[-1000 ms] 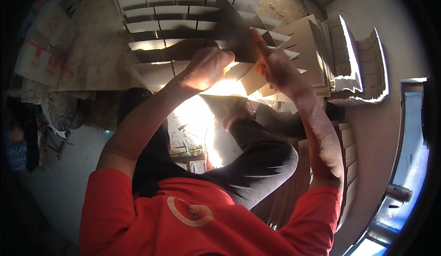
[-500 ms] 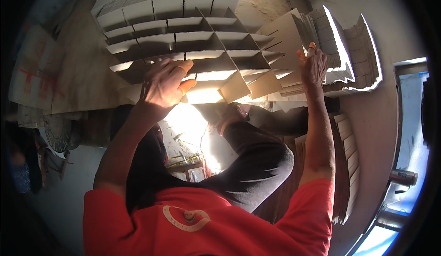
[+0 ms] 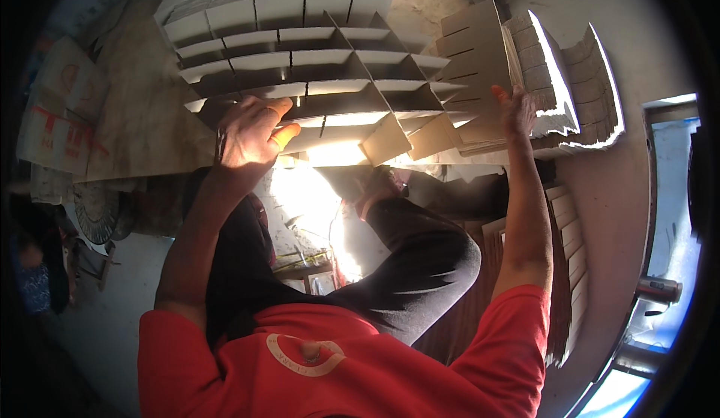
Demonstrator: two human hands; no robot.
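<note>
A grid of interlocked cardboard dividers (image 3: pixel 330 58) stands on the bench in front of me. At its near left side is my left hand (image 3: pixel 249 134), with orange covers on thumb and forefinger. Those fingers curl around the near cardboard strip (image 3: pixel 341 121), though the hand hides part of the contact. To the right, my right hand (image 3: pixel 517 113) grips the right edge of a slotted cardboard sheet (image 3: pixel 471 50), its thumb against the face and other fingers mostly hidden. The sheet leans upright beside the grid's right end. Short cross strips (image 3: pixel 386 139) jut from the grid's near side.
Stacked cardboard strips (image 3: pixel 281 2) stand behind the grid. More stacks (image 3: pixel 592 80) line the right, by the wall. A printed carton (image 3: pixel 56 118) is at the far left. Below the bench are my legs (image 3: pixel 420 268), with more cardboard (image 3: pixel 568 268) at lower right.
My left hand has shifted left along the near strip. My right hand has moved slightly lower and right on the slotted sheet, whose top now stands higher.
</note>
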